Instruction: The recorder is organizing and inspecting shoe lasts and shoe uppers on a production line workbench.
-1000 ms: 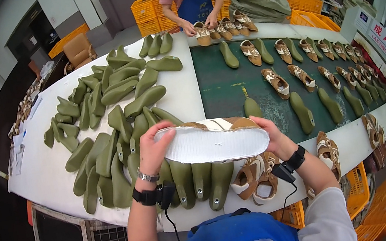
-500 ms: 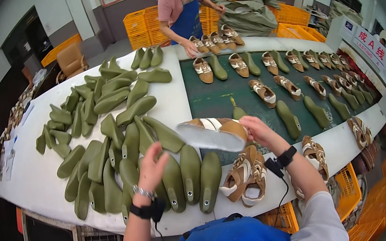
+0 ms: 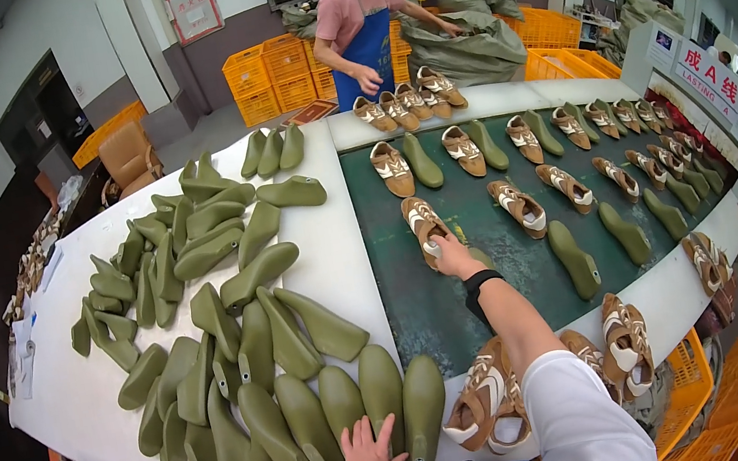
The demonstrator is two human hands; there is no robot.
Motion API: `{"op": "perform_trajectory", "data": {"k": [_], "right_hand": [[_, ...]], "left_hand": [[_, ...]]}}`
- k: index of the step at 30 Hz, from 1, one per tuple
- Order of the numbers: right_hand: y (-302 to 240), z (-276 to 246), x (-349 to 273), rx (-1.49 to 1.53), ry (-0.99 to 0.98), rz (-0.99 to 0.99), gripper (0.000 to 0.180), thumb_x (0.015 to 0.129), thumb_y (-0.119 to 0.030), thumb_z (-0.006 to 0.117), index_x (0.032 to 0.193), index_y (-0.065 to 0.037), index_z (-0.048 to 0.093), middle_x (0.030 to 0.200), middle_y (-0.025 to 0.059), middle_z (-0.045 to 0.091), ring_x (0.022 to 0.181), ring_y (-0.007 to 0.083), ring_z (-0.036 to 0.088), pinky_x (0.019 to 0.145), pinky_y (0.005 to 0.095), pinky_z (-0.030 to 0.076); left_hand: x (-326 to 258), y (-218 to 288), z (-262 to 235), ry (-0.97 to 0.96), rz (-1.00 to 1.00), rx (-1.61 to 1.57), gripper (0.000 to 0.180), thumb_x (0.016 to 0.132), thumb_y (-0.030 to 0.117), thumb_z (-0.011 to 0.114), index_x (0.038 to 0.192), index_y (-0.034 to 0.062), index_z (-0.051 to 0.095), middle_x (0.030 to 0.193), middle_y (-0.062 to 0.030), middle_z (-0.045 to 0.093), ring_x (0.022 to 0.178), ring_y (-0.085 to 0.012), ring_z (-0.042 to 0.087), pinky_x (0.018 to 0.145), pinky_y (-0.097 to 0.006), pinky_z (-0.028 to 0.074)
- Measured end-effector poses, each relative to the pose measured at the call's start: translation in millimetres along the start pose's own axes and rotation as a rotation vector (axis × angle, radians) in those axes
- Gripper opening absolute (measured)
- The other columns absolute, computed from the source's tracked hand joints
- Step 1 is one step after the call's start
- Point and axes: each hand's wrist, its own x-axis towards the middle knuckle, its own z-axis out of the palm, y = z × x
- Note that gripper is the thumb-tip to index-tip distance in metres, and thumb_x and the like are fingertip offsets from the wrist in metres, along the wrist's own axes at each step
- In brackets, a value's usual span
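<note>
Fingers of your right hand (image 3: 456, 257), in the head view just off centre toward 4 o'clock, are closed around the heel end of a brown-and-white shoe (image 3: 423, 222). That shoe sits over the dark green belt (image 3: 417, 319), its toe pointing toward 11 o'clock. Your left hand (image 3: 373, 455), at 6 o'clock, has its fingers fanned wide over the near ends of green shoe lasts (image 3: 341, 404); you hold nothing in it. More lasts lie heaped from 7 to 10 o'clock on the white tabletop (image 3: 64, 375). Near 5 o'clock, a pair of shoes (image 3: 482, 396) rests beside the belt. At 12 o'clock, a co-worker (image 3: 347, 17) reaches one hand to a green sack (image 3: 471, 50).
</note>
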Motion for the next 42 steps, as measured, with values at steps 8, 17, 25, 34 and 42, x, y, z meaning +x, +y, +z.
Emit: {"op": "perform_trajectory", "data": {"k": [8,17,25,34,42], "right_hand": [[-26,-135,-54,0.189,-0.495,-0.163,0.032,0.076,-0.015,0.054,0.107,-0.008,0.059,0.091,0.0139,0.063,0.088,0.031,0.059,0.077,0.0391,0.046],[14,-287,-235,-0.116,-0.575,0.206,0.045,0.07,-0.024,0.062,0.113,-0.011,0.056,0.095,0.0105,0.063,0.091,0.0286,0.058,0.078,0.0398,0.045],[46,-252,-379,-0.478,-0.158,0.51,0.064,0.062,-0.028,0.073,0.119,-0.018,0.049,0.132,0.0148,0.034,0.116,0.0345,0.038,0.088,0.0499,0.038],[19,-247,-367,0.084,0.13,0.382,0.025,0.075,-0.019,0.061,0.097,-0.007,0.06,0.095,0.0119,0.059,0.082,0.0305,0.058,0.07,0.0365,0.048],[36,-236,-303,-0.298,0.298,0.268,0.03,0.071,-0.018,0.063,0.098,-0.008,0.058,0.096,0.0114,0.056,0.093,0.0276,0.053,0.076,0.0388,0.044]], "left_hand": [[1,0,-1,-0.022,0.005,-0.034,0.085,0.058,0.041,0.074,0.13,0.0203,0.036,0.118,-0.0231,0.046,0.112,-0.034,0.041,0.096,-0.052,0.024],[-1,-5,11,-0.008,0.045,0.007,0.091,0.059,0.042,0.074,0.134,0.016,0.028,0.117,-0.0219,0.046,0.112,-0.0333,0.042,0.097,-0.056,0.02],[-5,-10,21,-0.012,0.082,0.081,0.096,0.06,0.041,0.073,0.137,0.0128,0.021,0.114,-0.0207,0.049,0.109,-0.0323,0.045,0.098,-0.056,0.02],[1,-4,16,-0.084,0.033,0.098,0.098,0.062,0.04,0.073,0.138,0.0134,0.018,0.114,-0.0207,0.05,0.11,-0.0308,0.045,0.098,-0.055,0.019],[-3,-7,13,-0.166,0.057,0.092,0.094,0.063,0.04,0.072,0.137,0.014,0.021,0.111,-0.0198,0.051,0.109,-0.0304,0.046,0.098,-0.056,0.019]]}}
